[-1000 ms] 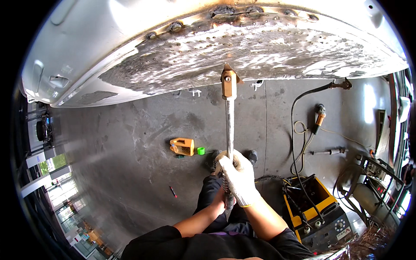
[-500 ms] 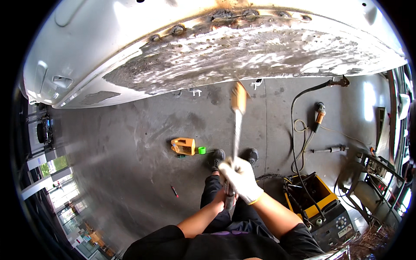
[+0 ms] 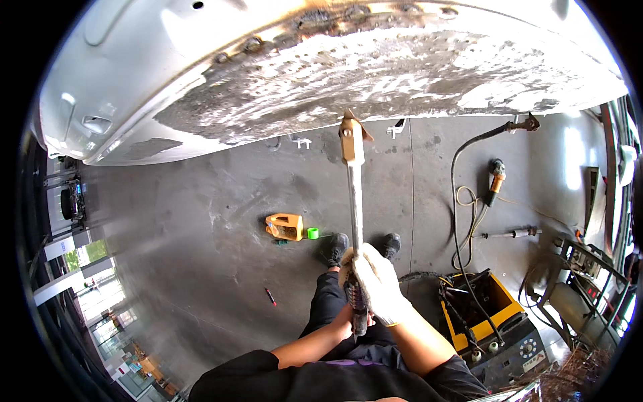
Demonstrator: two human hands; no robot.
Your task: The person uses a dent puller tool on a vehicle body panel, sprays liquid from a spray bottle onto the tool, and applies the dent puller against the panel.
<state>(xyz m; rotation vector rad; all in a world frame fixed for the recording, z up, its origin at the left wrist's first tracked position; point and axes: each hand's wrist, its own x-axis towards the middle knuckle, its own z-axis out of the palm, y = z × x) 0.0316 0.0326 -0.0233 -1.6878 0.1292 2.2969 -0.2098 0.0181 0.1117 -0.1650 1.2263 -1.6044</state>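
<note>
Both my hands grip one long tool with a pale metal shaft (image 3: pixel 355 201), a tan, wedge-like head (image 3: pixel 351 142) and a dark ribbed grip. My right hand (image 3: pixel 376 278), in a white glove, is closed around the shaft just above the grip. Lower down, my bare left hand (image 3: pixel 343 323) wraps the grip's end, partly hidden behind it. The tool points away from me, its brown tip at the lower edge of a white vehicle panel (image 3: pixel 134 87). Whether the tip touches the panel I cannot tell. Much of the panel is ground to bare, streaky metal, with scorched spots along the top.
On the floor lie an orange jug (image 3: pixel 284 226), a green cap (image 3: pixel 313 233) and a red-and-black pen (image 3: pixel 270 297). To the right are an angle grinder (image 3: pixel 495 179), a metal rod tool (image 3: pixel 512 234) and a black cable (image 3: pixel 455 194) running from the panel to a yellow-and-black machine (image 3: pixel 499 319).
The tool's head has swung slightly left and up to the panel's edge. Both hands keep hold of it. The panel has shifted a little left in view.
</note>
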